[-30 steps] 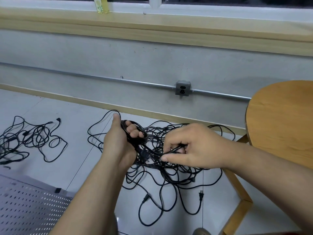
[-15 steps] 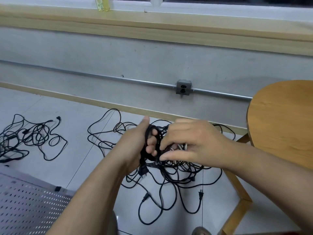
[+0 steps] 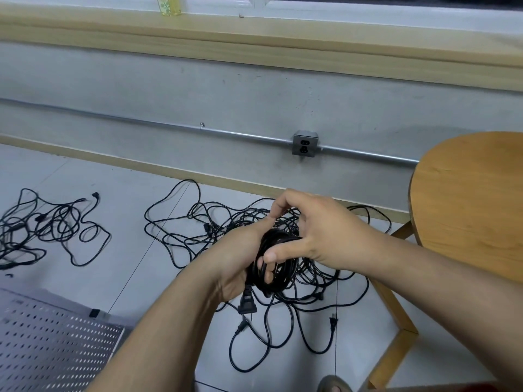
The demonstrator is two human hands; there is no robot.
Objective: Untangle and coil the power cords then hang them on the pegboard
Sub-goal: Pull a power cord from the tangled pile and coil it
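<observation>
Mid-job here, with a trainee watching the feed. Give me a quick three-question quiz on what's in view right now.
1. True or false: the left hand grips the coil of black cord.
2. What hangs just below the coil? A) a plug B) a hook C) a roll of tape
3. Fill in: the pegboard lies at the lower ___ of the view.
Key: 1 true; 2 A; 3 left.
</observation>
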